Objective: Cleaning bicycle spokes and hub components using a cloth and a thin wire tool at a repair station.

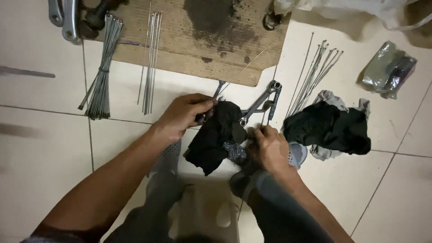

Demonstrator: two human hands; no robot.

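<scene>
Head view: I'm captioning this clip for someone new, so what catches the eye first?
Both hands meet at centre: the left hand pinches a black rag, the right hand is beside it over steel wool. Spokes lie around them on the tile floor: a tied bundle far left, a loose fan upper right above a second dark cloth.

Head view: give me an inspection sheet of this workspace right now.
Surface: pale tiled floor; stained cardboard sheet at top.
Job's things: black rag, a thin spoke running from it.
Clutter: spoke bundles, loose spokes, wrenches, second dark rag, plastic bag.
Grippers: left hand pinches the rag's top; right hand grips its lower edge.
Cables: nothing seen.
Surroundings: metal crank parts top left.
</scene>
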